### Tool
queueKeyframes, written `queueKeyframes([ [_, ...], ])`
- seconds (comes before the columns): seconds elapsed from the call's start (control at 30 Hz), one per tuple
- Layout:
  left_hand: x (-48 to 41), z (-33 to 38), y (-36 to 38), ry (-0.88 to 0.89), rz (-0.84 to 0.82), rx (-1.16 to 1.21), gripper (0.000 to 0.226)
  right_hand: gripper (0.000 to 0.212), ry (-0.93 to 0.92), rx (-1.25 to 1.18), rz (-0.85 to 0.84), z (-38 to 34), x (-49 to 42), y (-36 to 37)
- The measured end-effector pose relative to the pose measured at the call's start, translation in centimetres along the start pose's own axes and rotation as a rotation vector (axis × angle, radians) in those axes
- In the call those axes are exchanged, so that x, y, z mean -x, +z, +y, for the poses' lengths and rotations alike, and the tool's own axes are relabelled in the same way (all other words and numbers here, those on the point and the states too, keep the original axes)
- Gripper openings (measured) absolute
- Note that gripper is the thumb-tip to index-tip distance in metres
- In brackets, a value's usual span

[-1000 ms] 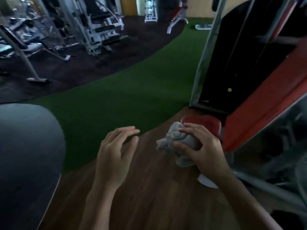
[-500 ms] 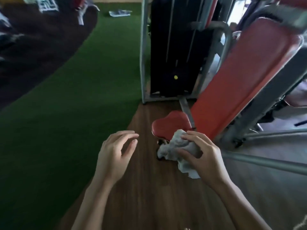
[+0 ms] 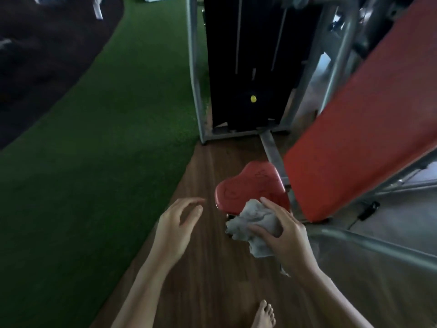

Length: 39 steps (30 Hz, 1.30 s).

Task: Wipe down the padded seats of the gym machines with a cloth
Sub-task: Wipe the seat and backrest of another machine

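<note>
A small red padded seat sits low on a gym machine, just right of centre. Behind it a long red back pad slopes up to the right. My right hand grips a crumpled grey cloth at the seat's near edge, and the cloth covers that edge. My left hand hovers to the left of the seat with fingers apart and holds nothing.
A black weight stack in a grey steel frame stands beyond the seat. A grey frame tube runs along the floor at right. Green turf lies left of the wood floor. My bare foot shows at the bottom.
My view has swung right and down toward the machine, so the seat and back pad are now fully in view. The cloth in my right hand has come nearer the seat's front edge.
</note>
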<state>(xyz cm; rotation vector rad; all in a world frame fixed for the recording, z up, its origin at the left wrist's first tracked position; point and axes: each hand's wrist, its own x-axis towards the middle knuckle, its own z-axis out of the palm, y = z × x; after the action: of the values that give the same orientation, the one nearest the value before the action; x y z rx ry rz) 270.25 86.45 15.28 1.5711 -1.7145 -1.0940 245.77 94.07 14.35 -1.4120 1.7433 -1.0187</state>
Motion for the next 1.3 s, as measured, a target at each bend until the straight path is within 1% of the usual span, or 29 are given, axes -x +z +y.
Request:
queueKeyframes([
  [0.1, -5.1, -3.4, 3.5, -0.101, 0.024, 0.095, 0.019, 0.059, 0.031, -0.035, -0.025, 5.1, -4.5, 2.4],
  [0.2, -10.8, -7.9, 7.4, -0.133, 0.031, 0.107, 0.022, 0.065, 0.054, 0.011, -0.011, 10.5, -9.0, 5.4],
  [0.3, -15.9, -12.5, 11.4, -0.147, -0.013, 0.067, 0.023, 0.06, 0.012, 0.052, -0.011, 15.4, -13.2, 8.7],
  [0.37, -18.5, -15.1, 13.8, -0.193, -0.055, 0.079, 0.023, 0.055, -0.013, 0.105, -0.032, 17.9, -15.4, 11.0],
  [0.43, -20.0, -17.5, 15.6, -0.236, -0.075, 0.099, 0.023, 0.058, -0.031, 0.187, -0.056, 19.8, -17.0, 13.3],
  [0.47, -20.5, -18.5, 16.2, -0.246, -0.06, 0.114, 0.025, 0.063, -0.027, 0.22, -0.051, 20.5, -17.4, 14.2],
  [0.57, -21.0, -20.4, 16.7, -0.226, 0.02, 0.137, 0.024, 0.083, -0.006, 0.195, -0.029, 21.3, -17.9, 15.8],
  [0.67, -21.0, -21.6, 17.0, -0.181, 0.027, 0.143, 0.032, 0.084, -0.03, 0.222, -0.043, 21.8, -19.0, 16.5],
  [0.77, -21.5, -22.5, 17.0, -0.204, 0.017, 0.228, 0.034, 0.086, -0.029, 0.23, -0.066, 21.8, -21.5, 17.3],
  [0.83, -21.8, -23.2, 16.7, -0.202, -0.022, 0.28, 0.032, 0.076, -0.044, 0.248, -0.062, 21.4, -23.0, 17.5],
  [0.93, -22.0, -23.5, 16.4, -0.207, -0.064, 0.361, 0.031, 0.054, -0.072, 0.305, -0.01, 21.3, -23.9, 17.7],
  [1.03, -22.0, -23.7, 16.4, -0.232, -0.056, 0.405, 0.031, 0.043, -0.072, 0.327, 0.057, 21.2, -23.5, 18.3],
  [1.1, -22.0, -23.8, 16.6, -0.234, -0.037, 0.397, 0.032, 0.038, -0.107, 0.337, 0.076, 21.0, -22.5, 18.4],
  [1.13, -22.1, -23.8, 16.6, -0.232, -0.032, 0.386, 0.032, 0.037, -0.144, 0.341, 0.053, 21.0, -21.8, 18.3],
  [1.23, -22.2, -23.7, 16.5, -0.24, -0.039, 0.395, 0.034, 0.039, -0.251, 0.327, -0.092, 21.6, -20.0, 17.2],
  [1.3, -22.4, -23.7, 16.5, -0.24, -0.049, 0.393, 0.034, 0.039, -0.273, 0.336, -0.15, 21.7, -20.4, 16.5],
])
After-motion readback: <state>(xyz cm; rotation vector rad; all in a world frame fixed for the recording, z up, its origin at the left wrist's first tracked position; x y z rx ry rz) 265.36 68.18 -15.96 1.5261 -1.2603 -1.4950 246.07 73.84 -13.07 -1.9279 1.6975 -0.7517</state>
